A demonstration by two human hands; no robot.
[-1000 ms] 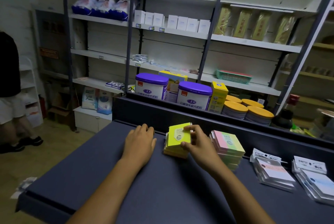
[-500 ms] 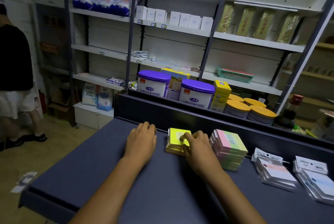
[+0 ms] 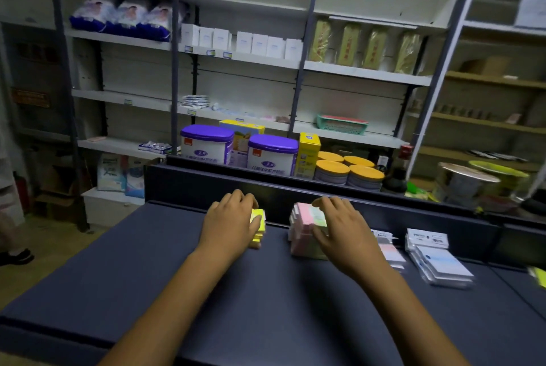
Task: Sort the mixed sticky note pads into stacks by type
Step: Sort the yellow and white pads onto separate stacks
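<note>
Head view: left hand [image 3: 229,223] cupped over yellow stack [image 3: 258,225], right hand [image 3: 342,234] spread across pink stack [image 3: 304,232]; firm grip unclear. Risk: careless push topples pads.

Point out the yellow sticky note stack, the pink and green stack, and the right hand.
yellow stack [image 3: 259,222]: head view, its right edge.
pink and green stack [image 3: 304,222]: head view, pink top.
right hand [image 3: 342,232]: head view, back of hand.

A dark navy flat tabletop [image 3: 266,291] with a raised back rail fills the foreground. Behind it stand tall white metal shelving units [image 3: 363,73] with grey uprights, dimly lit. At the left lies a tan bare floor [image 3: 50,250].
</note>
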